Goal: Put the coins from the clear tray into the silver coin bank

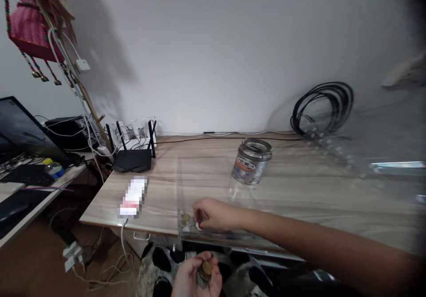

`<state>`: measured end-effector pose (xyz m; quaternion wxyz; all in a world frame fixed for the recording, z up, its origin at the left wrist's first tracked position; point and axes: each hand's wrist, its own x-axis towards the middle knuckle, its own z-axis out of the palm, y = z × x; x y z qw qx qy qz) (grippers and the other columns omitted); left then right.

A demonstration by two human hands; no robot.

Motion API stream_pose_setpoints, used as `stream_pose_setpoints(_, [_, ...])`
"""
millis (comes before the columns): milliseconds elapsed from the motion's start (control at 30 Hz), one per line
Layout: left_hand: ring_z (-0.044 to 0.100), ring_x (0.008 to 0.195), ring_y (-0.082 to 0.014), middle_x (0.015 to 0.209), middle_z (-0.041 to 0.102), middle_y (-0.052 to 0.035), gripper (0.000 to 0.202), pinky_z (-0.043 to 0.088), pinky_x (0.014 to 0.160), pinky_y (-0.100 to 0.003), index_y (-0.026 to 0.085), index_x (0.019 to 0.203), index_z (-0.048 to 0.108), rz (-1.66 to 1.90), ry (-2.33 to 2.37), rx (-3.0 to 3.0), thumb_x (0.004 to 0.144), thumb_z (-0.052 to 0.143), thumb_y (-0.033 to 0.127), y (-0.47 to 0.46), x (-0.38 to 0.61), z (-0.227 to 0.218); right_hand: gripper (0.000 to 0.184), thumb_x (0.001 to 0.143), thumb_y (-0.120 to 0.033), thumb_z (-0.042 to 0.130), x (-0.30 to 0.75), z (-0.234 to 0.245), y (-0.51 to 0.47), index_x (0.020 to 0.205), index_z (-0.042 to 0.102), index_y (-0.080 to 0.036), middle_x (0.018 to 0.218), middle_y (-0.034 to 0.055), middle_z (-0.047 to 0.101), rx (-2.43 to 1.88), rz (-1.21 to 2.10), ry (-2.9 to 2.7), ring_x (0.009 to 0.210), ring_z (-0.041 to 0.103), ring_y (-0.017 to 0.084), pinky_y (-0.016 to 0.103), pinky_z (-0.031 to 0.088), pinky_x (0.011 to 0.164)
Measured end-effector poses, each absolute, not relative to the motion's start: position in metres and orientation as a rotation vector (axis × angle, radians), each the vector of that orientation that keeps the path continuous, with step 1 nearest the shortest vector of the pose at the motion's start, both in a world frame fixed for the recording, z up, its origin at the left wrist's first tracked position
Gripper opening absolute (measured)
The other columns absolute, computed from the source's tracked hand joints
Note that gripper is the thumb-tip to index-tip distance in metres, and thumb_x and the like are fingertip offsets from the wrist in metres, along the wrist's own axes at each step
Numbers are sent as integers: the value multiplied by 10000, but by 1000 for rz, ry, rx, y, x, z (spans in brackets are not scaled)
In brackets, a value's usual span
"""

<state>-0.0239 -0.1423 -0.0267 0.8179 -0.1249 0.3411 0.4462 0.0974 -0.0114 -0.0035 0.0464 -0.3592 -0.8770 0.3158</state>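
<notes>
My right hand (213, 215) reaches across to the near edge of the wooden desk (299, 190), fingers curled over a few coins (186, 220) lying in a clear plastic tray (199, 172). It pinches at the coins; I cannot see whether one is between the fingers. My left hand (196, 277) is below the desk edge, cupped and closed round a small stack of coins (206, 269). A glass jar (251, 161) with a slotted metal lid and a label stands behind the tray, apart from both hands.
A black router (132, 157) with antennas sits at the desk's back left by a white power strip. A blurred phone (133, 197) lies left of the tray, cable hanging down. Coiled black cable (322, 106) leans on the wall. A monitor stands on a lower desk at left.
</notes>
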Motion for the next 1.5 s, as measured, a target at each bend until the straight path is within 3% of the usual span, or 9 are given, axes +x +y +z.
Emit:
stream_pose_setpoints(200, [575,537,-117,584,611,-87,218,445,569,-213,71,603,604,904,760,-304,714,417,79,-143,-28,-22,341,604,-147,533,93,4,-11,943,569,-154,665,-32,507,-708,1144,-2744,545,428,59,157,324,485])
stream_pose_setpoints(533, [556,525,-96,547,584,-69,232,442,566,-189,71,607,578,948,744,-334,735,385,85,-143,-35,-25,178,577,-113,526,97,8,-16,742,592,-128,621,-26,491,-821,1105,-2770,549,419,64,163,321,481])
stream_pose_setpoints(800, [586,827,-208,877,597,-156,250,460,719,-281,26,846,579,980,622,-189,755,444,215,-142,-31,9,193,662,-305,554,111,47,-32,713,602,-125,611,14,589,-998,1232,-2305,536,488,83,187,372,494])
stream_pose_setpoints(900, [563,908,-220,876,592,-133,183,455,766,-286,58,793,573,1088,570,-109,752,462,198,-132,-22,28,256,679,-370,540,113,61,-41,719,625,-132,661,37,630,-922,1327,-2278,588,543,109,205,407,533])
stream_pose_setpoints(1067, [590,800,-153,800,592,-101,122,484,703,-223,47,802,554,1132,601,-6,748,455,94,-97,-8,45,276,726,-382,474,155,88,-15,737,660,-179,738,37,653,-1138,532,-2098,681,561,131,219,398,585])
stream_pose_setpoints(1200, [471,445,-18,597,519,-25,169,371,389,-88,44,845,537,979,621,190,801,393,122,-51,-6,60,263,693,-360,475,222,114,36,798,658,-204,756,42,648,-1657,-194,-1682,706,555,175,254,376,577])
stream_pose_setpoints(1300, [239,313,16,506,409,44,193,126,270,-102,74,811,526,927,624,472,821,388,209,-6,-7,65,244,650,-369,494,250,115,67,736,665,-219,745,50,646,-1961,-181,-1681,707,557,197,254,346,522])
stream_pose_setpoints(1400, [117,307,-5,425,225,95,235,51,303,-137,124,786,510,877,702,647,814,397,327,38,-4,59,229,642,-346,485,252,105,84,715,668,-229,788,65,641,-2076,-113,-1684,727,559,206,259,336,514])
stream_pose_setpoints(1500, [102,328,-15,433,191,97,229,35,342,-150,127,811,503,835,776,715,816,364,309,69,2,47,222,655,-297,469,240,98,85,713,670,-223,790,87,635,-2086,-160,-1632,730,557,213,277,348,538])
